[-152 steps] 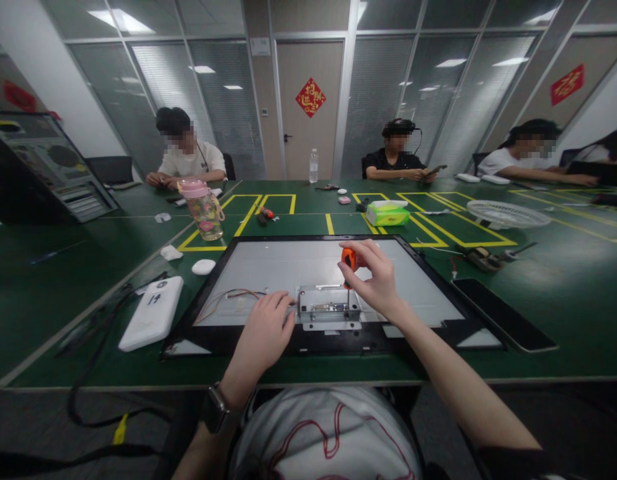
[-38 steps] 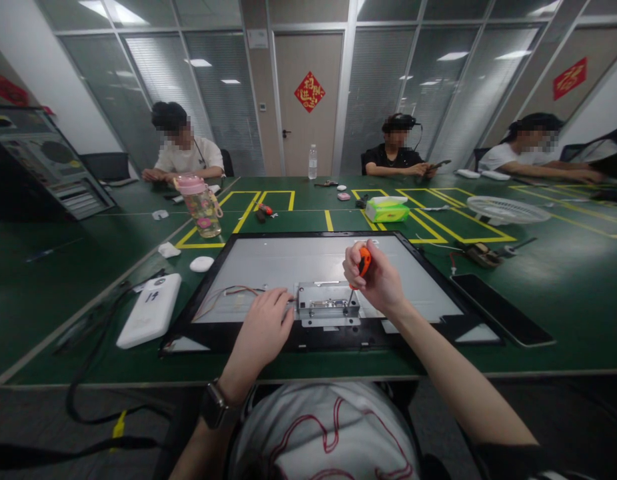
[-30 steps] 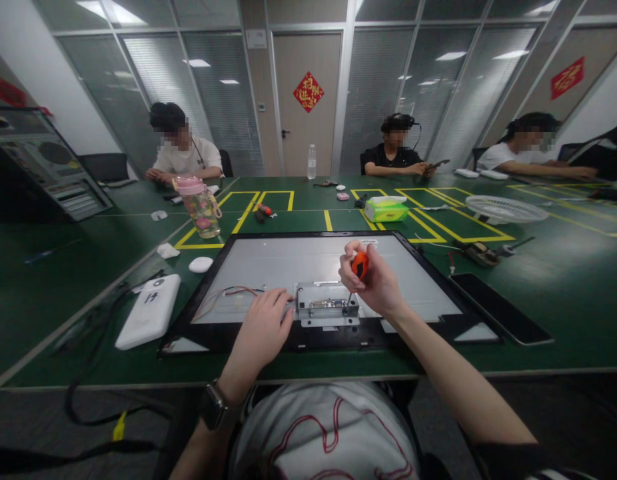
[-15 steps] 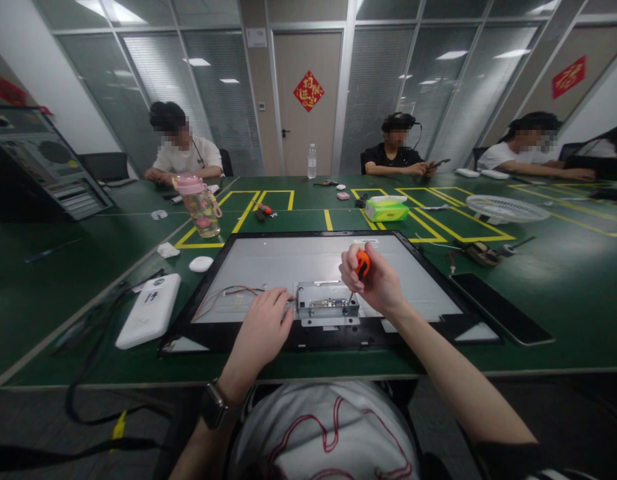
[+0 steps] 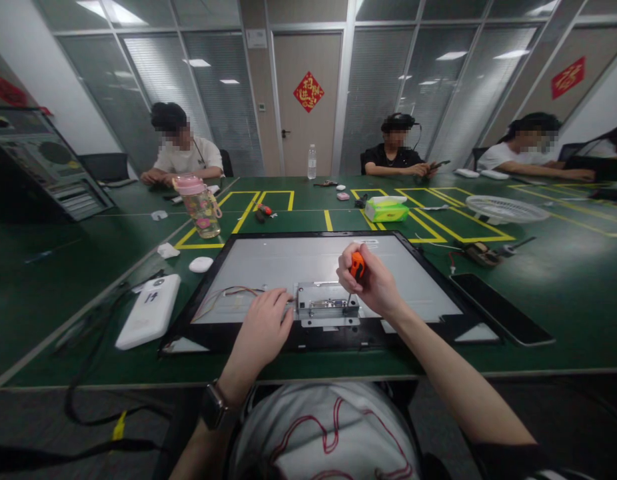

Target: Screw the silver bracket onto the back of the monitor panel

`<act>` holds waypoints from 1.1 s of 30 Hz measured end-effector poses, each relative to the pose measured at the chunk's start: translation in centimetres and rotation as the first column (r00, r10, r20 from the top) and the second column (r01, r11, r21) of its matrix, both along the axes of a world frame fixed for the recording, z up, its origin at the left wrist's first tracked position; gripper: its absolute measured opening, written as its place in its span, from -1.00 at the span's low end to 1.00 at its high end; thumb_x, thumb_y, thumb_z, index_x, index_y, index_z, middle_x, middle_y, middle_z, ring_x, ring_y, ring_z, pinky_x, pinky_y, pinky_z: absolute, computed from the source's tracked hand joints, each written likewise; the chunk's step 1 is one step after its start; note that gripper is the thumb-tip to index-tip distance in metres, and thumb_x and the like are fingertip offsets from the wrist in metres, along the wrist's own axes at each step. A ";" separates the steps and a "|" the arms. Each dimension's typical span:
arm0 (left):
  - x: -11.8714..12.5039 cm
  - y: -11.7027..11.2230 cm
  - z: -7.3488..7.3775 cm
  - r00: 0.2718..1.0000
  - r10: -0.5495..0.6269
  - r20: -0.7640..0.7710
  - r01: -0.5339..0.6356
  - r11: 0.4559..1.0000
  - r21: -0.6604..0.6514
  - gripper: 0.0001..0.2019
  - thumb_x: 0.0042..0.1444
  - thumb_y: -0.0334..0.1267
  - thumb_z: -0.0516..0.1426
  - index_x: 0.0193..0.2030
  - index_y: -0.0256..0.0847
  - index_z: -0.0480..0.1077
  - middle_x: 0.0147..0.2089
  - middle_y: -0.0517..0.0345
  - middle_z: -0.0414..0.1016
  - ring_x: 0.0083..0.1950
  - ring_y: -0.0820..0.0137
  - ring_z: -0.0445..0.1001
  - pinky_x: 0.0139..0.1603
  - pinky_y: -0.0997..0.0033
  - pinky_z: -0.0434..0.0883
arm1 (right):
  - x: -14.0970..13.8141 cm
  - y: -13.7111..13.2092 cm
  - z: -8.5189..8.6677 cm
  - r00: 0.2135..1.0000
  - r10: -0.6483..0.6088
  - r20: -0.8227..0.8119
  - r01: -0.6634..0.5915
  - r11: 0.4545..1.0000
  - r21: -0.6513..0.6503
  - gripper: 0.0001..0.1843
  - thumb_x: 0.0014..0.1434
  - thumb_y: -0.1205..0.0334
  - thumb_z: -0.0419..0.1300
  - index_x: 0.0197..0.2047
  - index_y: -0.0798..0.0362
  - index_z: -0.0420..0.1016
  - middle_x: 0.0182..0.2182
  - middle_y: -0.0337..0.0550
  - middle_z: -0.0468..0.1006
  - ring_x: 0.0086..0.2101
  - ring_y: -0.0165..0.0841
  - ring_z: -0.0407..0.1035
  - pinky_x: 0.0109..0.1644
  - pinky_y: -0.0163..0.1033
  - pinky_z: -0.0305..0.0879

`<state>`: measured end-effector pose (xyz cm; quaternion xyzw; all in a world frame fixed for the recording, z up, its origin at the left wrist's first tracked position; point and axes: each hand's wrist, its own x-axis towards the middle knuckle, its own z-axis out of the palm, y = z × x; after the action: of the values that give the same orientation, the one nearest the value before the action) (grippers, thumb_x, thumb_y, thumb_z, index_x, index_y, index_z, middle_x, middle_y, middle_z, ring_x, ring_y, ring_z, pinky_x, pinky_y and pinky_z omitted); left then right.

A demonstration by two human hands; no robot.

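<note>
A black-framed display panel (image 5: 283, 263) lies on the table with its grey back up. Near its front edge sits a metal bracket box (image 5: 313, 295) with connector sockets along the near side. My right hand (image 5: 373, 283) is wrapped round the orange and black handle of a screwdriver (image 5: 357, 265). Its shaft points down to the right end of the bracket box; the tip is too small to make out. My left hand (image 5: 268, 317) rests flat, fingers stretched out, at the left side of the box. Thin wires (image 5: 228, 291) run leftward from there across the panel.
Left of the panel are a white power bank (image 5: 151, 310), a white oval case (image 5: 200, 265) and a pink-lidded bottle (image 5: 198, 207). A black phone (image 5: 501, 307) lies on the right. Beyond are a green tissue pack (image 5: 386, 210) and a racket (image 5: 508, 208). Several people sit across the table.
My right hand has turned and shifted slightly left with the screwdriver, whose handle shows at a different angle. My left hand has stayed in place.
</note>
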<state>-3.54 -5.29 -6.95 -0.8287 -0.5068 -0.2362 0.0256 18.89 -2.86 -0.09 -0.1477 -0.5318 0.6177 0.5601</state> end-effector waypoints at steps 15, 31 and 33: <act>0.0 -0.1 0.2 1.000 0.010 0.003 -0.010 1.000 -0.001 -0.78 0.29 -0.31 0.00 -0.01 -0.22 0.41 0.05 -0.04 0.49 0.10 0.17 0.43 0.17 0.04 0.38 | 0.1 -0.6 0.2 1.000 0.001 0.011 -0.001 1.000 -0.001 -0.55 0.17 -0.24 0.15 -0.38 -0.02 0.21 -0.70 -0.48 0.11 -0.70 -0.55 -0.24 -0.62 -0.42 -0.24; 0.0 0.0 0.0 1.000 0.004 0.005 -0.005 1.000 0.018 -0.78 0.28 -0.31 0.01 -0.02 -0.20 0.41 0.03 -0.03 0.50 0.08 0.17 0.45 0.16 0.05 0.39 | 0.5 0.0 0.1 0.999 -0.032 -0.031 0.033 0.999 0.033 -0.67 0.20 -0.04 0.17 -0.40 -0.01 0.21 -0.66 -0.42 0.26 -0.71 -0.54 -0.03 -0.66 -0.43 -0.09; 0.0 0.0 0.1 1.000 0.006 0.003 -0.006 1.000 0.011 -0.78 0.29 -0.30 0.01 -0.02 -0.21 0.41 0.03 -0.03 0.50 0.08 0.17 0.45 0.16 0.04 0.39 | 0.5 0.0 0.2 0.999 -0.044 -0.024 0.045 0.998 0.043 -0.68 0.21 -0.03 0.17 -0.40 0.00 0.24 -0.65 -0.41 0.27 -0.71 -0.54 0.00 -0.66 -0.42 -0.05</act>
<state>-3.55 -5.33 -6.88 -0.8267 -0.5078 -0.2402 0.0302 19.39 -2.85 0.07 -0.1401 -0.5353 0.5951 0.5828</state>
